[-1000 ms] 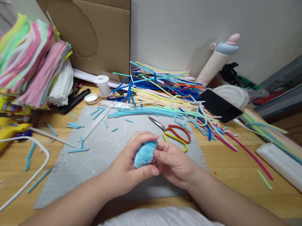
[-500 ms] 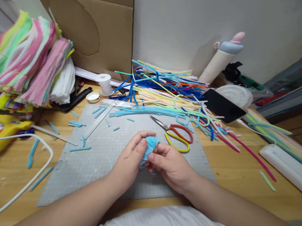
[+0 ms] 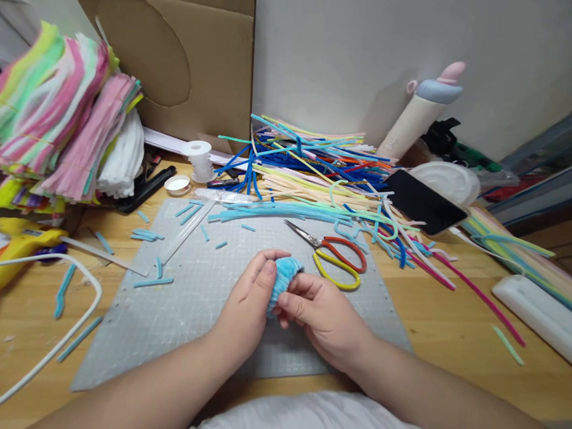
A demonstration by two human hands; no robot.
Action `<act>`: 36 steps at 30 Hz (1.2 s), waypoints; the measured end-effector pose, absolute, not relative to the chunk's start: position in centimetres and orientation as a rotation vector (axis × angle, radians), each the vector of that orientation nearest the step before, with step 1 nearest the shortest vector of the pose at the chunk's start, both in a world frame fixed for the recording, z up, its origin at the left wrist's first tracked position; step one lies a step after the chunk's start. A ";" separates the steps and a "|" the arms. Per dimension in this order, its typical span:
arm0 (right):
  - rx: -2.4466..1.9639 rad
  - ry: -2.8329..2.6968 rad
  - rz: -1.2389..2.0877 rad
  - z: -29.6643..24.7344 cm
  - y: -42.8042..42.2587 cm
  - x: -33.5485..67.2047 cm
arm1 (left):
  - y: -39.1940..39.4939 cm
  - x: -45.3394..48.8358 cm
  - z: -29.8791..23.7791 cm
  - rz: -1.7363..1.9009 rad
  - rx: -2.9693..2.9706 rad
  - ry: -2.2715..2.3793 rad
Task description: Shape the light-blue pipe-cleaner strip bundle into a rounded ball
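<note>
Between my two hands is a small light-blue fuzzy piece that looks made of pipe cleaners set side by side. My left hand is closed round its left side, thumb lying on top. My right hand pinches its lower right edge between thumb and fingers; part of the piece is hidden by them. Both hands are above the grey cutting mat. Just beyond the right hand lie scissors with one red and one yellow handle. Short cut blue pipe cleaner pieces are scattered on the mat's left part.
A heap of coloured pipe cleaners lies at the back, with light-blue ones in front. A yellow glue gun and white cable are at left. A phone and white power strip are at right.
The blue piece has turned slightly in my fingers, and its ribbed face shows more. Both hands keep nearly the same place and hold.
</note>
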State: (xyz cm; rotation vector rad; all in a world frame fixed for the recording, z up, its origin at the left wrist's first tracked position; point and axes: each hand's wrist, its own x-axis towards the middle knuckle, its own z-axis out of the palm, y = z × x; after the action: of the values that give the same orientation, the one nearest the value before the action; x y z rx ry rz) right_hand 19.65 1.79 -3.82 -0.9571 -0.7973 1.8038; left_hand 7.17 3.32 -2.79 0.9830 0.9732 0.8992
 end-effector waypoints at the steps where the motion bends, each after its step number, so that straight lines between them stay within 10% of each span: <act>1: -0.971 -0.815 1.791 -3.8 1.8 19.7 | 3.3 7.1 -2.8 0.896 1.004 0.986; 7: -1.157 -1.118 1.605 -3.3 1.9 20.2 | 3.5 6.7 -3.1 0.932 1.141 1.089; 15: -1.391 -2.085 0.543 -3.8 2.2 21.3 | 4.1 7.3 -3.3 0.927 0.673 0.880; 36: -1.574 -2.524 0.091 -2.7 2.7 20.5 | 5.5 5.4 -3.6 0.896 1.646 0.988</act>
State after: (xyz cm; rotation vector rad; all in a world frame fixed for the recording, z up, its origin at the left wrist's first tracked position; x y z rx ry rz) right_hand 20.46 2.66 -2.70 -1.5742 -2.5244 0.0907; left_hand 5.43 5.54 -3.58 1.6461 0.9880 0.8959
